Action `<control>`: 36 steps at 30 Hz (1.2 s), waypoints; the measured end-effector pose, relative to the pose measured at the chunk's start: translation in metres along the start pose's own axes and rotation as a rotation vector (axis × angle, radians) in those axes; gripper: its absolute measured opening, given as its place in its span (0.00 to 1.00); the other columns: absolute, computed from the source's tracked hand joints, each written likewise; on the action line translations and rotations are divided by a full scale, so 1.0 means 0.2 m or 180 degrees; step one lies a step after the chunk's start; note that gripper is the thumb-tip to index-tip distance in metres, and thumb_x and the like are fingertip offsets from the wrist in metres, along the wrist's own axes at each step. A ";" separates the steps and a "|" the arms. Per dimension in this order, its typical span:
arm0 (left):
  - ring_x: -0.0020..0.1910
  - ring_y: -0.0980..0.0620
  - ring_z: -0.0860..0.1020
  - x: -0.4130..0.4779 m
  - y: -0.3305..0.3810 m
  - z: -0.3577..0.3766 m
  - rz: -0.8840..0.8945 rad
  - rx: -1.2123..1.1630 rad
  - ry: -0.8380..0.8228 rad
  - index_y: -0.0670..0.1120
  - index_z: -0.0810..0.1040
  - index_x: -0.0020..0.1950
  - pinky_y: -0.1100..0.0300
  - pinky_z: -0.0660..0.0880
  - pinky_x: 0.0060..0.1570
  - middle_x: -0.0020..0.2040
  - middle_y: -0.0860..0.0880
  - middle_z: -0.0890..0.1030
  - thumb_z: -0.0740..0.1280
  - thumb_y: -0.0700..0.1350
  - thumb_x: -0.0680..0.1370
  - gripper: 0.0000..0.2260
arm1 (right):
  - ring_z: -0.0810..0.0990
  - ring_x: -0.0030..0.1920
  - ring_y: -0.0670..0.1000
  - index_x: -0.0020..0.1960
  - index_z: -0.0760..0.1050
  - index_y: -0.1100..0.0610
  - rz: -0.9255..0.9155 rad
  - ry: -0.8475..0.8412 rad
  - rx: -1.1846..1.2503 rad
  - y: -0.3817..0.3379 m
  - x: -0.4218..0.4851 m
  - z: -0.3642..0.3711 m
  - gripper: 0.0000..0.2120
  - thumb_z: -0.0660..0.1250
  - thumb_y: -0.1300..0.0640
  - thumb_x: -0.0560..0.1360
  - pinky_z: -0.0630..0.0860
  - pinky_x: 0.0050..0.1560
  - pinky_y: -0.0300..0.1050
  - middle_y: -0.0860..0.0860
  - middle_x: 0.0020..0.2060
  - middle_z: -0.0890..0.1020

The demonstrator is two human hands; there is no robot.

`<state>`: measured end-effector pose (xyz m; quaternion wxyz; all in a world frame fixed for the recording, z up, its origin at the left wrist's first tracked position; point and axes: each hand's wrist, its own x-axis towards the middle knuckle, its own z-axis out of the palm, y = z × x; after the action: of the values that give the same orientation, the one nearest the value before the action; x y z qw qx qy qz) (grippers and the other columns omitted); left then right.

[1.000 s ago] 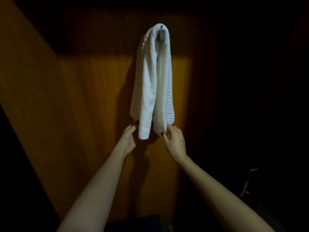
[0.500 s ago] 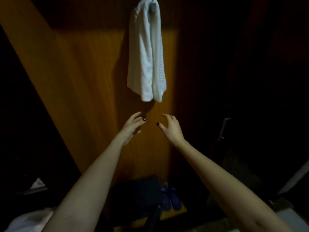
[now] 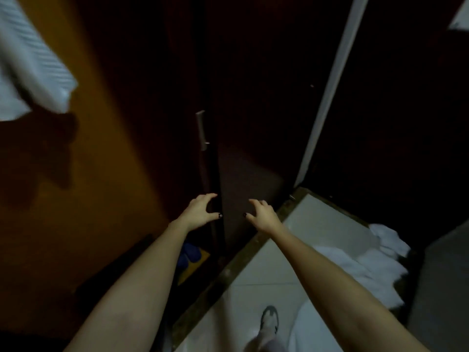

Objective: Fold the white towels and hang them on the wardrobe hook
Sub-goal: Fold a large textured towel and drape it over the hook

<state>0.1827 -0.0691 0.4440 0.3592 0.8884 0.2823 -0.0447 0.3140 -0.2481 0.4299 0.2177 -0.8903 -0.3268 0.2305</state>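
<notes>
A: towel status?
B: white towel (image 3: 30,69) hangs blurred at top-left against the orange wardrobe panel (image 3: 106,148). More white towels (image 3: 360,270) heaped on the pale floor (image 3: 317,224), lower right.
A: hands?
B: left hand (image 3: 199,212) and right hand (image 3: 261,215) both empty, fingers curled half-spread, touching nothing, held before the dark door (image 3: 243,123) below its metal handle (image 3: 201,130).

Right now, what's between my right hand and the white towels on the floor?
In the head view, only bare pale floor tile lies between the right hand and the white towels; your forearm crosses above it.
</notes>
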 end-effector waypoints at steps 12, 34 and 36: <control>0.73 0.45 0.58 1.11 0.97 0.87 0.1086 0.0906 -0.1319 0.54 0.57 0.76 0.47 0.61 0.69 0.76 0.48 0.59 0.67 0.54 0.77 0.31 | 0.68 0.68 0.62 0.76 0.61 0.56 0.1447 0.0175 0.0120 1.35 0.29 -0.46 0.27 0.62 0.52 0.80 0.68 0.68 0.53 0.60 0.71 0.68; 0.68 0.46 0.66 2.77 0.25 3.41 0.1474 0.0727 -0.2246 0.49 0.65 0.73 0.51 0.66 0.66 0.69 0.47 0.70 0.74 0.57 0.70 0.35 | 0.71 0.66 0.60 0.73 0.67 0.56 0.2267 0.0092 0.0534 3.52 1.24 0.96 0.21 0.61 0.59 0.81 0.69 0.65 0.50 0.59 0.68 0.72; 0.67 0.47 0.67 2.91 0.09 3.63 0.1622 0.0826 -0.2256 0.49 0.68 0.71 0.54 0.66 0.64 0.67 0.48 0.72 0.74 0.57 0.70 0.32 | 0.72 0.66 0.59 0.73 0.68 0.57 0.2202 0.0180 0.0526 3.71 1.37 1.15 0.21 0.62 0.59 0.80 0.70 0.64 0.50 0.59 0.67 0.73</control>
<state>0.7693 -0.2889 -0.2454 0.3188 0.8971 -0.0936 -0.2912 0.7295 -0.5196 -0.2264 0.2069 -0.9337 0.0200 0.2915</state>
